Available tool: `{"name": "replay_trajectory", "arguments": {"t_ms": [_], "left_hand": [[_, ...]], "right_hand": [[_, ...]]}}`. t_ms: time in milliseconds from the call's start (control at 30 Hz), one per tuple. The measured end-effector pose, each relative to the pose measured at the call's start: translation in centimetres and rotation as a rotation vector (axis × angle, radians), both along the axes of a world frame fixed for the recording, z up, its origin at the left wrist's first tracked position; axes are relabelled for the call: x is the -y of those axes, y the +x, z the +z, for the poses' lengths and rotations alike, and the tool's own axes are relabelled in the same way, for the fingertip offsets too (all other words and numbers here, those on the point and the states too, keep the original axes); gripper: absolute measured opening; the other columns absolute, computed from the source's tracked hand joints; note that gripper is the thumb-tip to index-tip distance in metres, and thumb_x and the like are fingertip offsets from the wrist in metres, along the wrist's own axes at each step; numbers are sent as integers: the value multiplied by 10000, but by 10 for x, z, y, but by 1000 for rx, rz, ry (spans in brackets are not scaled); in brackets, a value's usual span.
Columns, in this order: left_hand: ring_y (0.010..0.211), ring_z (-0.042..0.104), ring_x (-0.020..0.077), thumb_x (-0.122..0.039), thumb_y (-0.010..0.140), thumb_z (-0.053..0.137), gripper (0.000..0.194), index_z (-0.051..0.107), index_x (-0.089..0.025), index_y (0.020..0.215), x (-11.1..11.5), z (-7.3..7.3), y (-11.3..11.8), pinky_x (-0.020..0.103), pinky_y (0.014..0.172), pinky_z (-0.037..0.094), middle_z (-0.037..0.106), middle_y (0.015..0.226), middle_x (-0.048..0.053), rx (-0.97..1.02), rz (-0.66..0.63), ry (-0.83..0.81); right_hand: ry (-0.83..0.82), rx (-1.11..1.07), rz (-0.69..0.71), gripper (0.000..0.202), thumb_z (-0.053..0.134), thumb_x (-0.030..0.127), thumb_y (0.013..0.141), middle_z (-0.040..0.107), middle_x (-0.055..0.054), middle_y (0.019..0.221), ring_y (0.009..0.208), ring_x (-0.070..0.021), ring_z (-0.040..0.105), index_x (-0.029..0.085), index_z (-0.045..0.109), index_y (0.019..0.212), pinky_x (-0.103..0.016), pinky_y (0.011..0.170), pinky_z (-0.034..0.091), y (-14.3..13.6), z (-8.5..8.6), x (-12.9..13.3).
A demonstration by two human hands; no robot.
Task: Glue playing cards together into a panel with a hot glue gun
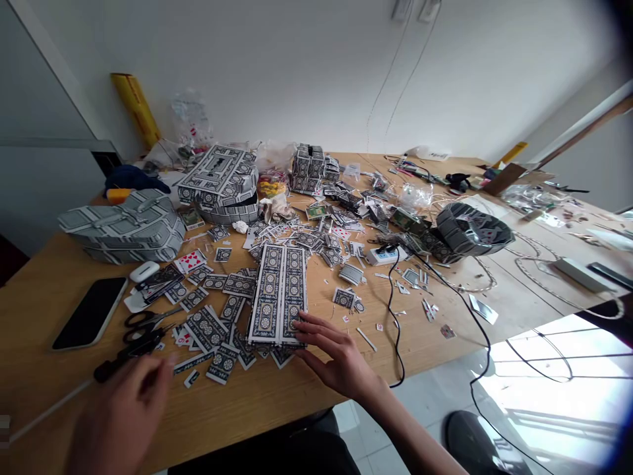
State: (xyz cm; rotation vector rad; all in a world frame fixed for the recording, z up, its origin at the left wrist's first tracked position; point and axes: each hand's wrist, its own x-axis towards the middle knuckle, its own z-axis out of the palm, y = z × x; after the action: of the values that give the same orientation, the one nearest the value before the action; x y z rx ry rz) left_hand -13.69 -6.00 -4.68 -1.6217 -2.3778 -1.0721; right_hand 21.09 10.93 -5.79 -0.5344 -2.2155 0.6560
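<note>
In front of me lies a long flat piece (280, 290) covered in patterned playing cards, with a pale strip down its middle. My right hand (336, 349) rests at its near right corner, fingers stretched over the top and thumb by the near edge. Lower left, my left hand (121, 409) is smeared by motion, so its grip does not show. Close to it lie a black tool (126, 356), apparently a glue gun with a white cord, and black-handled scissors (143, 323). Loose and cut playing cards (205, 328) lie around and partly under the long piece.
Card-covered boxes (220, 178) and a grey woven-looking bag (128, 224) stand at the back left. A phone (91, 313) lies at left. Card scraps, a power strip (388, 254) with black cables and a card bowl (475, 227) occupy the right.
</note>
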Motion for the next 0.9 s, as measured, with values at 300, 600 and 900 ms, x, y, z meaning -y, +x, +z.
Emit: {"name": "replay_trajectory", "arguments": {"t_ms": [300,600,900], "left_hand": [[1263,746,260,-244,1086,579,280,676,-245,1348,-63,9,126,419,1085,633,779,1341,89,-187,-577,128],[1250,760,268,-184,1056,627,229,718,-234,1260,-77,-1,124,467,1084,656,809,1285,82,-146,-616,174],[1173,768,269,-167,1030,677,175,762,-239,1165,-86,-6,121,476,1030,654,820,1206,68,-177,-622,205]], "right_hand": [[2,-16,4,285,760,174,1009,813,-117,1346,1427,-311,692,252,735,1282,-514,1155,651,-1,0,1],[-4,-25,-1,252,749,182,1006,819,-130,1317,1418,-319,699,248,756,1249,-519,1142,651,-3,2,1],[27,17,-43,155,750,225,1019,833,-124,1293,1391,-313,719,236,796,1167,-510,1131,655,-7,5,5]]}}
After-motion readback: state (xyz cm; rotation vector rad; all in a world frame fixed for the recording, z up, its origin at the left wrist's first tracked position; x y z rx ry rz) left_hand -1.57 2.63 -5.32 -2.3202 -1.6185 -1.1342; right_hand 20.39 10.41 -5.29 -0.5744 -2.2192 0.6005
